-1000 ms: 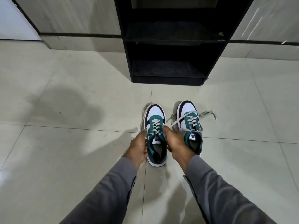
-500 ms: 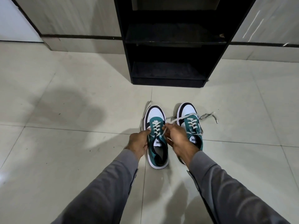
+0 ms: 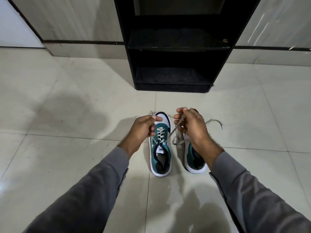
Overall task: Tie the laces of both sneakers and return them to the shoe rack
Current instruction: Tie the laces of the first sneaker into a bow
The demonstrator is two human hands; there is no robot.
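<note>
While both sneakers sit on the floor [image 3: 70, 148] before the shoe rack [image 3: 175, 47], left hand [image 3: 143, 130] & right hand [image 3: 191, 126] each pinch a lace end of the left sneaker [image 3: 161, 153]; no knot yet, right sneaker [image 3: 196, 163] untied, racking left.

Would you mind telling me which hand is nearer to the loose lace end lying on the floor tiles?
The right hand. The loose lace end lies just to its right, beside the right sneaker. The left hand is farther off, over the left sneaker's left side.

Rack shelves [image 3: 175, 76] open; floor [image 3: 67, 148] bare.
</note>
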